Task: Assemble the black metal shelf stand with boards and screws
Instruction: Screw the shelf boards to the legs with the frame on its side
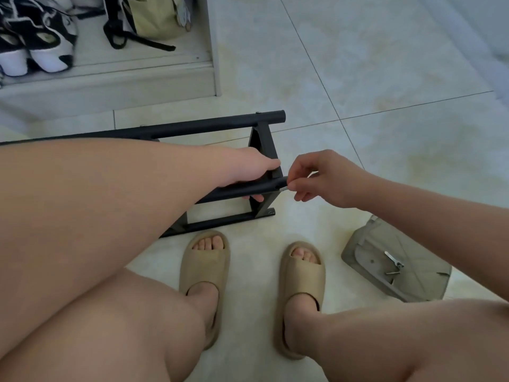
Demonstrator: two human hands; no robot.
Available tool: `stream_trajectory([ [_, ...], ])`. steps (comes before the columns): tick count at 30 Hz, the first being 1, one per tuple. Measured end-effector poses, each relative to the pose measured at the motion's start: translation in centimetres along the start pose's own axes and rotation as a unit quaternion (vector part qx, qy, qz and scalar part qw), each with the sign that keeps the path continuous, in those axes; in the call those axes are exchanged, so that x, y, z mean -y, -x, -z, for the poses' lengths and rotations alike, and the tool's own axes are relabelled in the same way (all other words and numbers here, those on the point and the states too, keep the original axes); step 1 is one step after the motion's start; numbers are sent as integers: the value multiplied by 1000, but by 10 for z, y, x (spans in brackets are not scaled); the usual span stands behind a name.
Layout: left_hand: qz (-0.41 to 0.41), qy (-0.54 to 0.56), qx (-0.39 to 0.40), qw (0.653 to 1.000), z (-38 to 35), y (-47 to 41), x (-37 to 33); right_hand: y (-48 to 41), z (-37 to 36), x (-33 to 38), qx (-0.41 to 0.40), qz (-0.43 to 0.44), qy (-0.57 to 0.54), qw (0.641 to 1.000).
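Task item: black metal shelf frame [264,139] lying on its side on the pale tiled floor [385,78], just ahead of the feet; no boards seen fitted
Left hand: left hand [248,169] clasped round the black round crossbar [245,190] just beside the upright end piece, thumb over and fingertips showing under; judged to be steadying the bar against turning
Right hand: right hand [327,179] pinching a small silver tool or screw [283,189] at the crossbar's end; too small to tell which
Step in hand: judged as tightening a fastener into the joint of crossbar and end piece
Hardware: grey plastic packet [418,282] flat on the floor beside the right foot, holding a small silver spanner [394,259] and loose screws [392,272]; judged kept within reach of the working hand, well apart from the frame
Edges: crossbar end projecting just past the end piece; lowest bar of the frame near the toe of the left beige slipper [203,274], contact not discernible
Open room: bare tile to the right of and beyond the frame, enough to swing a tool; white shoe cabinet [137,78] near the far rail, limiting any slide that way
Risk: small fastener liable to slip from the pinch and roll on smooth tile
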State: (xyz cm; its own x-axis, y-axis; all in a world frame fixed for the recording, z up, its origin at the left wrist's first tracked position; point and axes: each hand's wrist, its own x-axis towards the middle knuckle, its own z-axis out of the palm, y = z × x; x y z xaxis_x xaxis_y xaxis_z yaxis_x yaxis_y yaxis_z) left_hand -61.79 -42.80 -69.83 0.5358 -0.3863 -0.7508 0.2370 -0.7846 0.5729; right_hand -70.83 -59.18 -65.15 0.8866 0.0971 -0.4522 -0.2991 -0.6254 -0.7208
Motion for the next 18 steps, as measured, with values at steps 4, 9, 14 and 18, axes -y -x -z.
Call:
stream_trajectory([
  [4, -15, 46, 15, 999, -1, -8, 5, -5, -2, -5, 5, -1, -7, 1000],
  [9, -41, 19, 8, 999, -1, -8, 6, -6, -3, -5, -8, 7, -11, 1000],
  [14, -51, 24, 7, 998, -1, -7, 6, -1, -5, -3, -20, 9, -6, 1000],
  [18, -50, 21, 11, 998, -3, -6, 6, 2, -9, -1, -24, 10, 21, 999],
])
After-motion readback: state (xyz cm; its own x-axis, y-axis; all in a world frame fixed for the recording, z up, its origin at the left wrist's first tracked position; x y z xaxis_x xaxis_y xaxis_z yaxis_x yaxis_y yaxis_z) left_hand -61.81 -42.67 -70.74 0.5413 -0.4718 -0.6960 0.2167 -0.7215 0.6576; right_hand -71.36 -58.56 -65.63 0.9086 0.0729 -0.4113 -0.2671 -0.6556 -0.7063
